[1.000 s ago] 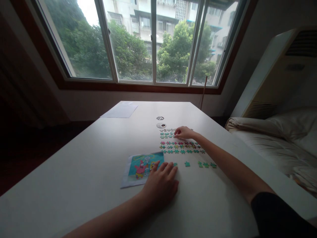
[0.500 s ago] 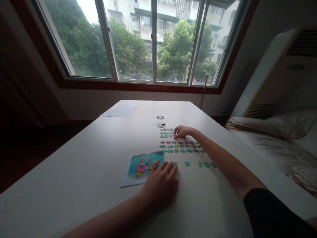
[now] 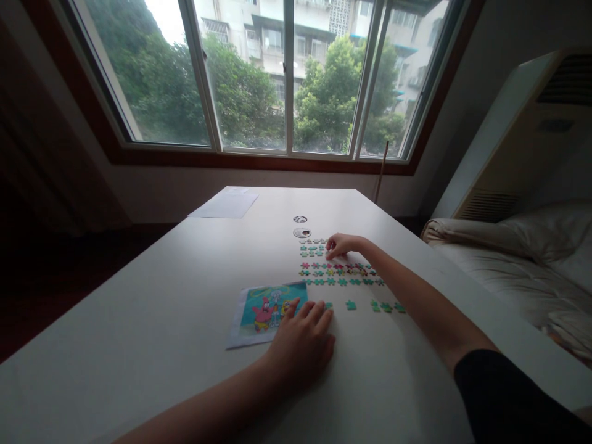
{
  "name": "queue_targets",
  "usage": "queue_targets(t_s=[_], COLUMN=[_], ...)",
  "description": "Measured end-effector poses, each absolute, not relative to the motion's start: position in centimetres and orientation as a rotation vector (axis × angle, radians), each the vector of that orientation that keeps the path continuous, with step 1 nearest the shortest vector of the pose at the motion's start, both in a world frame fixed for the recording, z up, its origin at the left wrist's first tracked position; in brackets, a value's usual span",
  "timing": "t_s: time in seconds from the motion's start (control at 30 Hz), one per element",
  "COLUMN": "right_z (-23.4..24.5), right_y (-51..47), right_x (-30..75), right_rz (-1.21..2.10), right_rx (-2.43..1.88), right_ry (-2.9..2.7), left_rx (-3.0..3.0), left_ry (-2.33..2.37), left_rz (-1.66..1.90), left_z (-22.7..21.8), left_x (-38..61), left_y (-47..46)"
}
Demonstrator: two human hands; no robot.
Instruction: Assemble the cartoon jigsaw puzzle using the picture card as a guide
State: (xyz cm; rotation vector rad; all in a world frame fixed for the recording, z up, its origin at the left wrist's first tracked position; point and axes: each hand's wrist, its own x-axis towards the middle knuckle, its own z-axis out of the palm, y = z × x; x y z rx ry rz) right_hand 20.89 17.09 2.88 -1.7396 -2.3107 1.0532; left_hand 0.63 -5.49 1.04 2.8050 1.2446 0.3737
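Left hand (image 3: 303,336), fingers spread, partly hides the picture (image 3: 264,313); right hand (image 3: 342,245) curled, can't tell if gripping; pieces (image 3: 351,305) look teal-ish.

Worn on the head above the white table (image 3: 185,308); faces forward and down along its length toward the window (image 3: 288,80); looks from behind over the nearer left hand (image 3: 303,336) and the farther right hand (image 3: 341,245).

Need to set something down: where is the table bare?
Free: the table between the paper and the picture, and left of the picture. Crowded: right of the picture, with pieces, left hand and right hand.
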Motion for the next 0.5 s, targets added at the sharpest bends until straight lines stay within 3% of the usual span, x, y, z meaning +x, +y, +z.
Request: queue_targets(t_s=[0.5], right_z=[5.2], right_y=[6.1], right_x=[29.8], right_rz=[1.263], right_rx=[-1.315], right_ry=[-2.283], left_rx=[2.815], left_ry=[1.246], left_rz=[0.408], left_z=[0.7], left_x=[0.7], left_y=[-5.4])
